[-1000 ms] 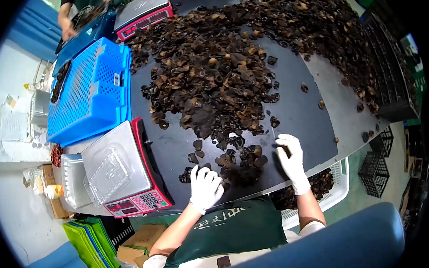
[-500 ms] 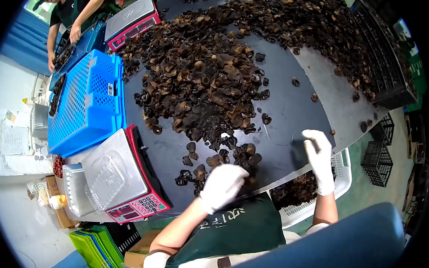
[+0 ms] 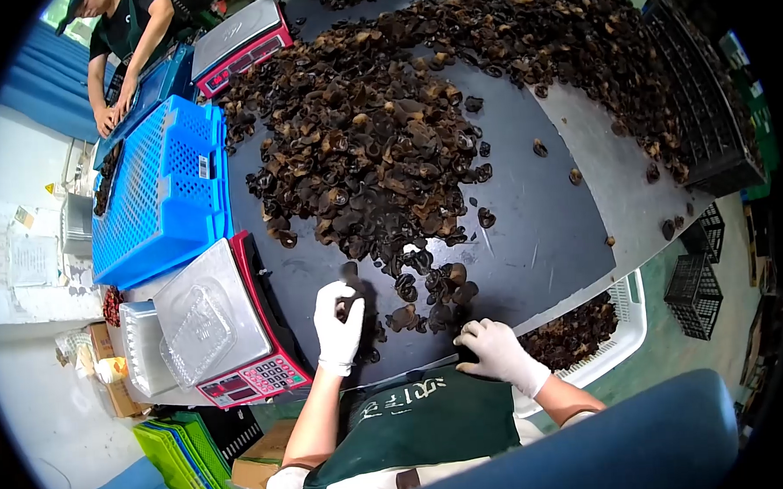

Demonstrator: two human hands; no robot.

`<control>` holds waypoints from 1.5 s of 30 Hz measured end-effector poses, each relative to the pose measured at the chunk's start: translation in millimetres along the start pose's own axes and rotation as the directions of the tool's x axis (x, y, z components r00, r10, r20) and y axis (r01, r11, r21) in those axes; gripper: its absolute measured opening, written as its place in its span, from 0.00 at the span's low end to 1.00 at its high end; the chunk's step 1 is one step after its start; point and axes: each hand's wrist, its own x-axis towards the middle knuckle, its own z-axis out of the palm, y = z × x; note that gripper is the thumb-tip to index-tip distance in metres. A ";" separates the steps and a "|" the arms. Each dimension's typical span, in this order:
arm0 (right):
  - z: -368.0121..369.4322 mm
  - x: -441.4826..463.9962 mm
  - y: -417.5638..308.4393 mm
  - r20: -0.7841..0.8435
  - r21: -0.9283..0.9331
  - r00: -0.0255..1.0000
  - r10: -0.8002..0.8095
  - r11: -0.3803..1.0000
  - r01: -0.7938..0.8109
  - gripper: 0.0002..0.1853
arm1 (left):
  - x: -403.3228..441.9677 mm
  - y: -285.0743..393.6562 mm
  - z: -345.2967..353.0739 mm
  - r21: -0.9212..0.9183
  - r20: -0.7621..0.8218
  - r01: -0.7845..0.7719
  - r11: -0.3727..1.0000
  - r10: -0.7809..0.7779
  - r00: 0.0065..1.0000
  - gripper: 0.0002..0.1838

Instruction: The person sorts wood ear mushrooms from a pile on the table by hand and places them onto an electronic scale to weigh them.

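Note:
Dark, curled pieces like wood ear mushrooms form a large heap (image 3: 370,149) on the dark table mat (image 3: 539,229). A smaller cluster (image 3: 433,299) lies near the front edge. My left hand (image 3: 338,325), white-gloved, is at the cluster's left side, thumb and fingers apart beside a few dark pieces, with nothing visible in it. My right hand (image 3: 497,353), also gloved, is low at the table's front edge, right of the cluster; its fingers are curled downward and what lies under them is hidden.
On the left stand a red scale (image 3: 225,326) with a clear tray, a blue crate (image 3: 158,193) and clear containers (image 3: 143,351). A white basket (image 3: 626,322) holds pieces below the edge. A black crate (image 3: 708,99) stands right. Another person (image 3: 130,64) works at upper left.
My left hand has moved left and away from the cluster, its fingers opening. My right hand has come left and down from above the white basket to the table's front edge.

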 end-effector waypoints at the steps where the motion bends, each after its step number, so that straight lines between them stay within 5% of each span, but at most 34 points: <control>1: 2.1 -5.2 0.2 -0.002 0.014 0.999 -0.033 0.999 0.033 0.18 | -0.3 -0.7 3.1 -0.115 -0.044 0.036 0.993 -0.041 0.998 0.13; 2: 4.9 -9.7 5.3 0.000 0.014 0.999 -0.039 0.999 0.039 0.18 | -1.8 -0.6 8.6 -0.230 -0.087 0.065 0.971 -0.087 0.992 0.14; 4: 11.6 -17.5 19.0 -0.006 0.160 0.998 -0.056 0.985 0.057 0.15 | -13.9 21.0 24.4 -0.035 0.014 0.212 0.977 -0.211 0.977 0.16; 6: -25.2 -21.6 22.6 0.086 0.312 0.995 0.051 0.947 -0.075 0.08 | -24.9 66.6 47.0 -0.082 0.458 -0.160 0.984 0.180 0.871 0.20; 7: -26.8 -34.1 45.4 0.223 0.261 0.969 0.109 0.951 -0.167 0.10 | -33.6 84.0 58.9 -0.215 0.572 -0.157 0.964 0.254 0.780 0.22; 8: -51.5 -41.0 53.4 0.417 0.139 0.841 0.344 0.891 -0.433 0.17 | -39.9 93.3 67.3 -0.345 0.661 -0.131 0.929 0.340 0.668 0.25; 9: -65.2 -59.1 63.1 0.256 0.116 0.897 0.361 0.909 -0.399 0.21 | -38.4 89.8 70.5 -0.295 0.673 -0.239 0.925 0.379 0.635 0.24; 10: -81.5 -65.9 76.2 0.357 -0.186 0.789 0.500 0.866 -0.465 0.18 | -32.6 82.4 73.3 -0.247 0.687 -0.346 0.905 0.415 0.596 0.24; 11: -89.7 -72.6 79.3 0.104 -0.290 0.790 0.604 0.778 -0.557 0.14 | -18.7 72.5 76.8 -0.156 0.598 -0.528 0.834 0.506 0.622 0.20; 12: -91.9 -79.4 93.9 0.016 -0.416 0.746 0.665 0.683 -0.600 0.10 | -3.2 62.5 75.8 -0.077 0.554 -0.551 0.831 0.495 0.670 0.17; 14: -99.0 -76.2 103.0 -0.091 -0.423 0.784 0.614 0.689 -0.589 0.10 | 31.8 42.9 65.5 0.195 0.525 -0.674 0.713 0.504 0.685 0.19; 16: -103.2 -39.1 73.2 -0.224 -0.178 0.850 0.478 0.837 -0.517 0.13 | 46.3 24.7 54.2 0.536 0.507 -0.655 0.533 0.417 0.755 0.21; 20: -51.7 25.2 43.4 -0.438 -0.035 0.897 0.052 0.997 -0.075 0.26 | 49.5 -6.9 11.0 0.499 0.686 -0.726 0.473 0.296 0.665 0.14; 23: -9.4 58.4 12.8 -0.341 -0.051 0.938 0.065 0.995 -0.087 0.34 | 23.9 -7.5 -23.9 0.490 0.691 -0.676 0.550 0.229 0.686 0.08; 26: 10.2 69.9 -20.6 -0.227 -0.012 0.951 -0.207 0.978 0.210 0.35 | 2.6 -22.7 -54.2 0.399 0.537 -0.587 0.704 0.339 0.772 0.06; 28: 24.4 66.1 -34.3 -0.210 0.013 0.909 -0.360 0.929 0.370 0.29 | -10.2 -9.6 -67.1 0.519 0.367 -0.431 0.738 0.263 0.892 0.07; 30: 23.7 72.9 -31.2 -0.288 0.085 0.884 -0.368 0.910 0.406 0.24 | -24.1 -13.9 -77.3 0.474 0.191 -0.251 0.844 0.179 0.965 0.07; 33: -20.1 108.2 -21.1 -0.353 0.150 0.922 -0.161 0.963 0.225 0.19 | -42.7 -13.4 -74.5 0.550 0.072 -0.183 0.815 0.172 0.982 0.13; 36: -7.6 132.3 7.6 -0.559 -0.068 0.824 0.090 0.986 -0.154 0.31 | -46.7 -28.3 -66.5 0.602 0.017 -0.093 0.793 0.104 0.994 0.24; 38: 1.8 135.5 12.6 -0.419 -0.034 0.897 0.142 0.984 -0.172 0.37 | -38.7 -30.8 -56.5 0.609 0.012 -0.099 0.787 0.115 0.993 0.27; 40: 8.5 123.1 -6.6 -0.267 -0.134 0.962 -0.064 0.991 0.028 0.38 | -32.1 -40.9 -49.0 0.603 0.052 -0.094 0.792 0.079 0.996 0.29; 42: 27.9 101.2 -23.5 -0.067 0.026 0.980 -0.185 0.982 0.187 0.35 | -23.9 -48.4 -44.1 0.618 0.097 -0.153 0.771 0.118 0.988 0.29; 45: 18.5 84.7 -38.3 -0.138 0.007 0.926 -0.352 0.934 0.357 0.28 | -3.6 -49.6 -37.9 0.601 0.090 -0.177 0.780 0.154 0.984 0.27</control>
